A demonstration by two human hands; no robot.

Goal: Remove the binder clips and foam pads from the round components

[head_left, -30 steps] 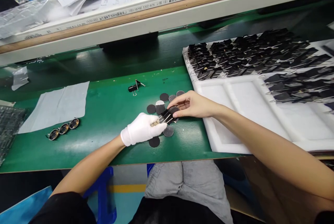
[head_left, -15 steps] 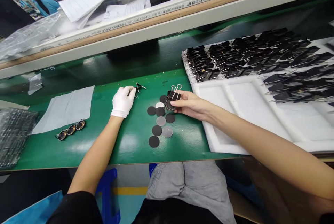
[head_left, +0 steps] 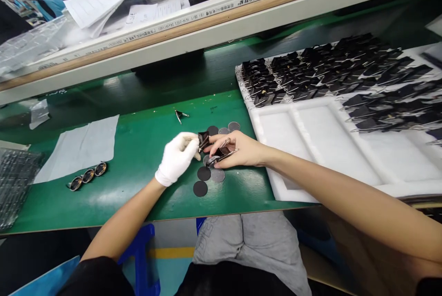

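Note:
My left hand, in a white glove, pinches a small black binder clip. Close beside it, my bare right hand grips another black binder clip with silvery wire handles; a round piece seems to sit at its jaws. Under and around both hands lie loose black discs and clear or grey discs, partly hidden by the fingers. One more binder clip rests on the green table behind my left hand.
Many black binder clips fill part of a white foam tray on the right. At left are a white sheet, three joined round pieces and stacked clear trays. A shelf edge crosses behind.
My left hand has moved right, away from the clip lying at the back, and now holds a clip beside my right hand. My right hand has lowered and tilted its clip over the discs.

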